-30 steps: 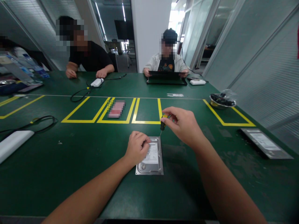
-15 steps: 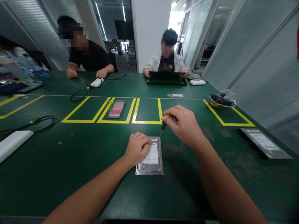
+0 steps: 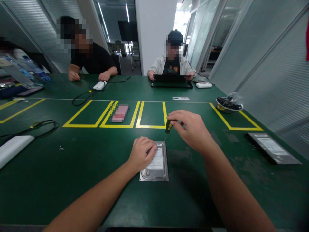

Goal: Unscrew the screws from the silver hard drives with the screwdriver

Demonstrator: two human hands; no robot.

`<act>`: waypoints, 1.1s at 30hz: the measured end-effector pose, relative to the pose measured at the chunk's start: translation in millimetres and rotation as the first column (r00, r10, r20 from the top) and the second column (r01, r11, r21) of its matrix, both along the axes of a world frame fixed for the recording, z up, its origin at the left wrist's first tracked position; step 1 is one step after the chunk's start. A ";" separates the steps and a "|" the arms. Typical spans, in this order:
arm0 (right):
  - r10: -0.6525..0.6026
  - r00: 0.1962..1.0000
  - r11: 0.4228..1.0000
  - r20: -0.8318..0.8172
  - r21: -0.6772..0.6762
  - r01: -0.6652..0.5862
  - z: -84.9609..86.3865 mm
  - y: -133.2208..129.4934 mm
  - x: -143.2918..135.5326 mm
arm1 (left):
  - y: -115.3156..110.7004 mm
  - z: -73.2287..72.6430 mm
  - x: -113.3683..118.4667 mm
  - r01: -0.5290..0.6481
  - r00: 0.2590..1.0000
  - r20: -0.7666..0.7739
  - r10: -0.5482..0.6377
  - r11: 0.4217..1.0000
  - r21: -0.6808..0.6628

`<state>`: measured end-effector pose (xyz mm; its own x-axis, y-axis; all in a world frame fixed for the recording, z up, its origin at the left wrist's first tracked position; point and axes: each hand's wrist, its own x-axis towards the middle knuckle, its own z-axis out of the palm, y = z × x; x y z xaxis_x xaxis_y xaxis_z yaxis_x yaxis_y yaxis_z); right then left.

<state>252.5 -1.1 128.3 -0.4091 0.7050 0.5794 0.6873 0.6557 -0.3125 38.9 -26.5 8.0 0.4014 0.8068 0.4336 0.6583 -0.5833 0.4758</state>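
Note:
A silver hard drive (image 3: 158,175) with a white label lies flat on the green table before me. My left hand (image 3: 143,153) rests over its left side, fingers curled and pressed onto it, hiding part of the label. In my right hand (image 3: 187,127) a black and yellow screwdriver (image 3: 168,126) is pinched by its handle, held nearly upright. The thin shaft points down to the drive's top right corner, where the tip seems to touch; the screw itself is too small to make out.
Another hard drive (image 3: 274,145) lies at the right. Behind it stands a metal bowl (image 3: 229,106) of dark items. Yellow tape (image 3: 151,127) marks boxes on the table. At left are a white power bank-like block (image 3: 15,148) and black cable (image 3: 47,121). Two people sit across.
The screwdriver handle has turned, showing a different side, and my right fingers have shifted and straightened around it. My left hand and the hard drive stay in place.

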 end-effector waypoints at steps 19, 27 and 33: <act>0.046 0.999 0.998 0.010 -0.039 -0.045 5.4 -2.3 -0.8 | -0.1 1.2 0.9 0.021 1.000 0.014 -0.021 1.000 -0.006; 0.020 1.000 0.997 0.018 -0.071 -0.018 2.9 -5.2 3.0 | -0.2 1.4 0.9 0.016 1.000 0.015 -0.016 1.000 -0.006; 0.054 0.996 0.997 0.075 -0.059 -0.050 4.8 -4.2 3.8 | 0.3 0.4 1.1 0.015 1.000 0.007 -0.015 1.000 -0.008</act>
